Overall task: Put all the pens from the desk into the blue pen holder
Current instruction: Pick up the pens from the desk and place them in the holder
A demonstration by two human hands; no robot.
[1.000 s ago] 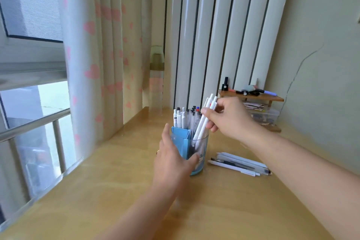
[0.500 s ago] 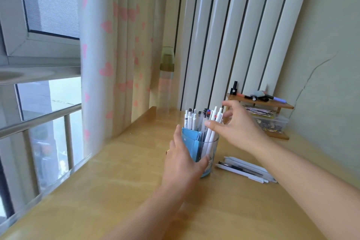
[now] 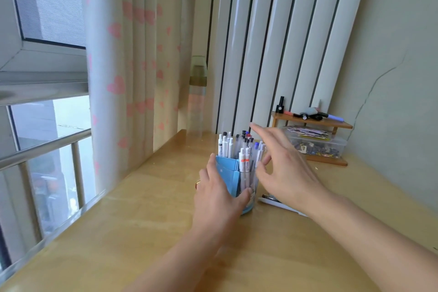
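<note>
The blue pen holder stands on the wooden desk, packed with several white pens standing upright. My left hand grips the holder's near side, thumb on its right wall. Just right of the holder hovers my right hand, fingers spread and empty. More white pens lie flat on the desk under my right wrist, mostly hidden by it.
A small wooden shelf with markers on top and a clear plastic box of small bits stands at the back right. A clear bottle stands by the curtain. White slats lean on the back wall.
My right hand let go of the white pens it was lowering; they now stand in the holder. That hand has drawn back with fingers spread. The left hand stayed on the holder.
</note>
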